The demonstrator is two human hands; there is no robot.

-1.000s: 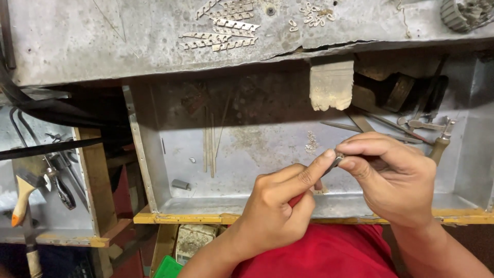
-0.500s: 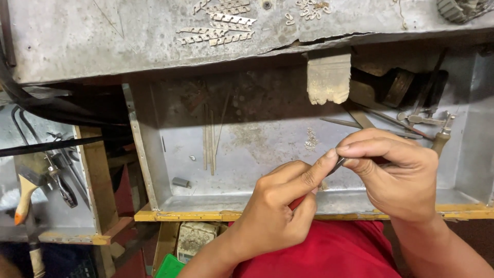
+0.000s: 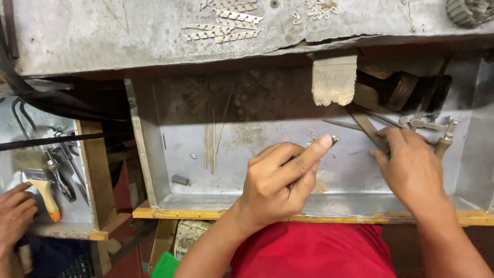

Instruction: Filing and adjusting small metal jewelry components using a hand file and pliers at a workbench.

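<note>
Pinching a tiny metal piece [image 3: 334, 139] between thumb and forefinger, the left hand [image 3: 280, 177] is hovering over the metal tray [image 3: 154, 170], its grip closed narrowly on that piece, whose shape is too small to make out. The right hand [image 3: 411, 167] is lying over flat metal tools [image 3: 368, 126] at the tray's right side; its fingertips are hiding the contact, so I cannot tell whether its grip is closed. Thin rods [image 3: 211, 136] and a small grey block [image 3: 180, 180] are lying inside the tray. Small metal links [image 3: 224, 25] are resting on the surface [image 3: 103, 36] above. Another person's hand [image 3: 15, 208] is being cut off at the left edge, near a brush [image 3: 43, 188].
</note>
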